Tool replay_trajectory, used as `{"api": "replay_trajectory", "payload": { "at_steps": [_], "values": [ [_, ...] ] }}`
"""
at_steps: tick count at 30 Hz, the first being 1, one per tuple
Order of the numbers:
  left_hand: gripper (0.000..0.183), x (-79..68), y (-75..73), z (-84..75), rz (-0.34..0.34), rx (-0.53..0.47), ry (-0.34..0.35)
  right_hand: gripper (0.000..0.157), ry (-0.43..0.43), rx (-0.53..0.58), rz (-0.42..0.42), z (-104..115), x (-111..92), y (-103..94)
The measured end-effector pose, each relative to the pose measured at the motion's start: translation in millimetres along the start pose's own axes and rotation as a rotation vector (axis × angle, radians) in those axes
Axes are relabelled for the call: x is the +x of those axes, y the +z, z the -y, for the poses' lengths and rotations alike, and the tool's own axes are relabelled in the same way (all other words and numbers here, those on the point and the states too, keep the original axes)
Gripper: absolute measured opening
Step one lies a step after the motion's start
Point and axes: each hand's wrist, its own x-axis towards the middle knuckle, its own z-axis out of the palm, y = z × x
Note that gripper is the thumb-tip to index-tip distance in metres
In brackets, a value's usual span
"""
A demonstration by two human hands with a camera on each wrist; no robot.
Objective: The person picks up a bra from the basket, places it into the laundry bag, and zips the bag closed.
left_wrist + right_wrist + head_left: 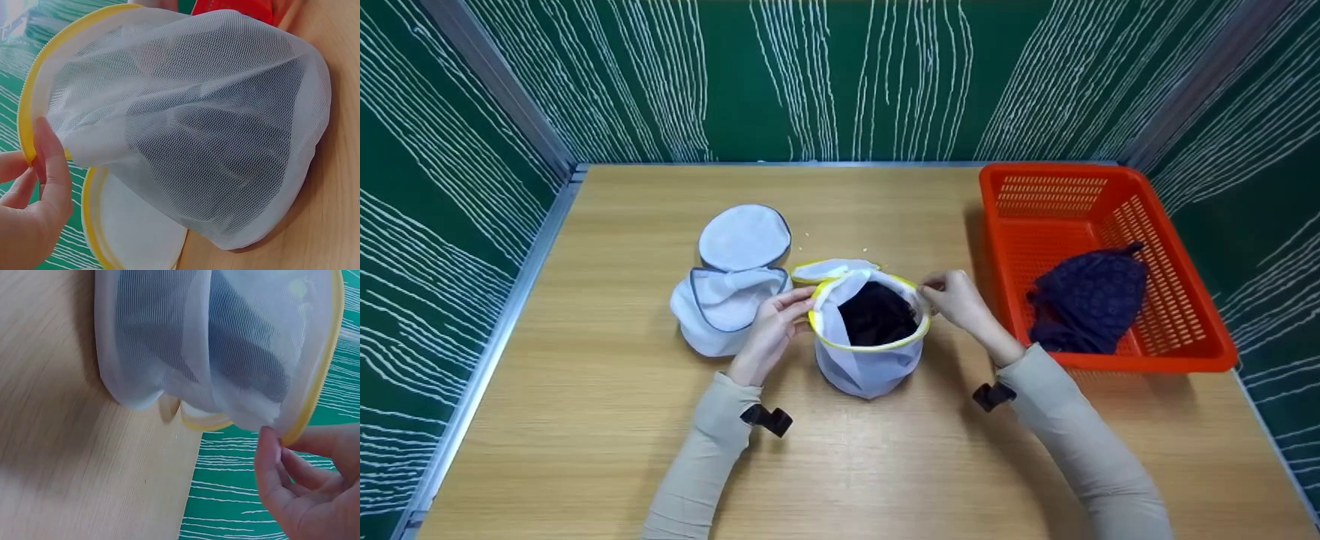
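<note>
A white mesh laundry bag (pixel 870 371) with a yellow zipper rim stands on the table, its mouth held wide. Dark cloth (pixel 877 315) lies inside it and shows through the mesh in both wrist views. On the left, my left hand (pixel 772 330) pinches the yellow rim between thumb and fingers. My right hand (pixel 960 300) pinches the rim on the opposite side. The bag's round lid (pixel 840 268), also edged in yellow, hangs folded back behind the mouth.
Left of the bag lies a second white mesh bag (pixel 712 322) with grey trim, its round lid (pixel 745 238) folded back. An orange plastic basket (pixel 1110 364) stands at the right, holding a dark navy lacy cloth (pixel 1087 300). Green walls enclose the table's back and sides.
</note>
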Motion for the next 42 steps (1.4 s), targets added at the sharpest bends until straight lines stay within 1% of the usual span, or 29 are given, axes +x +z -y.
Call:
{"api": "replay_trajectory", "payload": {
  "at_steps": [4, 8, 11, 14, 17, 19, 22, 24, 28, 32, 35, 38, 41, 42],
  "values": [
    [0.032, 0.7, 0.9, -1.8, -0.010, 0.020, 0.017, 0.019, 0.057, 0.083, -0.069, 1, -3, -1.0],
    [0.031, 0.7, 1.7, -4.0, -0.029, 0.050, 0.043, 0.022, 0.137, 0.208, -0.099, 3, -7, -3.3],
    [0.030, 0.9, 1.6, -5.2, -0.049, 0.074, 0.053, 0.023, 0.182, 0.303, -0.110, 3, -12, -5.5],
    [0.029, 1.1, 1.3, -6.2, -0.070, 0.109, 0.058, 0.023, 0.211, 0.372, -0.115, 4, -18, -7.5],
    [0.028, 1.3, 1.0, -7.0, -0.081, 0.136, 0.055, 0.023, 0.241, 0.411, -0.104, 5, -24, -9.7],
    [0.027, 2.0, 0.9, -7.1, -0.075, 0.144, 0.049, 0.024, 0.264, 0.429, -0.088, 5, -27, -11.1],
    [0.027, 3.6, 1.1, -7.1, -0.063, 0.154, 0.034, 0.024, 0.290, 0.433, -0.044, 5, -29, -13.9],
    [0.027, 5.3, 1.8, -7.0, -0.061, 0.164, 0.021, 0.023, 0.292, 0.438, -0.009, 5, -28, -16.1],
    [0.027, 10.4, 3.4, -6.6, -0.072, 0.174, -0.018, 0.027, 0.296, 0.426, 0.066, 4, -23, -20.9],
    [0.025, 15.8, 3.6, -7.6, -0.092, 0.164, -0.063, 0.031, 0.323, 0.392, 0.134, 3, -15, -25.7],
    [0.020, 21.1, 3.5, -8.5, -0.125, 0.168, -0.098, 0.031, 0.344, 0.362, 0.176, 2, -8, -30.1],
    [0.015, 27.4, 4.1, -9.5, -0.177, 0.183, -0.138, 0.034, 0.369, 0.322, 0.204, 3, 1, -34.2],
    [0.013, 34.9, 4.7, -9.3, -0.223, 0.199, -0.202, 0.036, 0.402, 0.312, 0.213, 3, 13, -35.8],
    [0.013, 37.3, 4.9, -9.2, -0.228, 0.209, -0.229, 0.037, 0.414, 0.311, 0.216, 2, 17, -35.9]
  ]
}}
